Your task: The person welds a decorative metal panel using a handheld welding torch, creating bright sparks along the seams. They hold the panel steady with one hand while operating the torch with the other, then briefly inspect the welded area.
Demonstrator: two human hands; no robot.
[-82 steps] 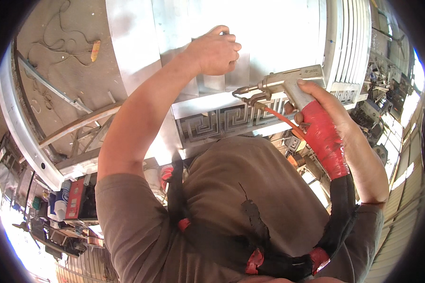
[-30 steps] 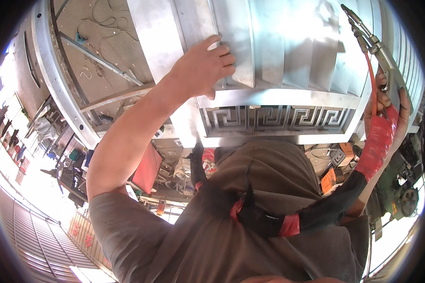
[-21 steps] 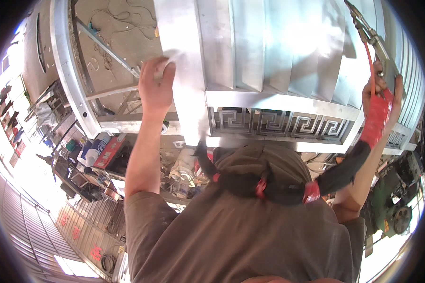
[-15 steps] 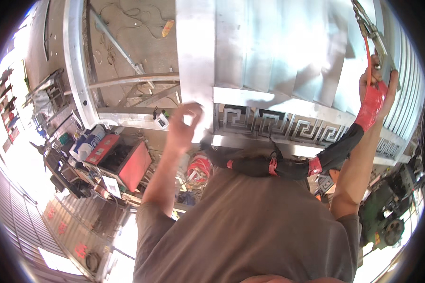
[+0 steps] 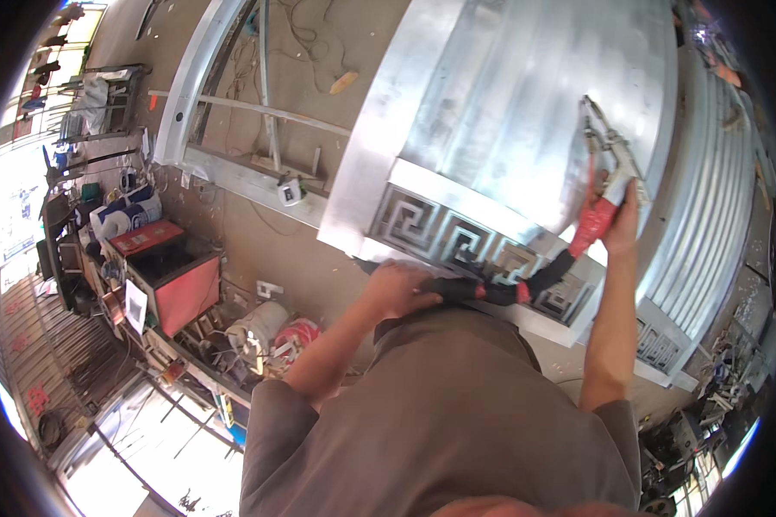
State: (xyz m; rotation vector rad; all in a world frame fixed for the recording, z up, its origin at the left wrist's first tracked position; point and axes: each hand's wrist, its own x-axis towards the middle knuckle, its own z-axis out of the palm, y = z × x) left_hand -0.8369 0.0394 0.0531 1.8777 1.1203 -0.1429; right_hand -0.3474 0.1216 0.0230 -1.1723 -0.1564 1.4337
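Note:
My right hand (image 5: 616,222) is closed round the red-taped handle of a metal welding gun (image 5: 610,155), with its narrow tip angled up and away over the panel. A thick black cable (image 5: 545,274), bound in places with red tape, runs from that handle across the front of my waist. My left hand (image 5: 401,289) wraps over this cable at the panel's near left edge. Beneath the gun lies a shiny metal panel (image 5: 491,103), ribbed along its length. A cut-out border of square spiral shapes (image 5: 461,241) crosses its near end.
Left of the panel stands an open metal frame (image 5: 233,177) with a small white box (image 5: 291,192) on it. A red cabinet (image 5: 181,293) and buckets (image 5: 263,332) are at the lower left. Another ribbed panel (image 5: 707,198) lies right; machinery (image 5: 690,439) sits lower right.
My left hand has come down and right onto the cable. The gun in my right hand has shifted left and nearer in view. The whole view has turned, so the panel now slants.

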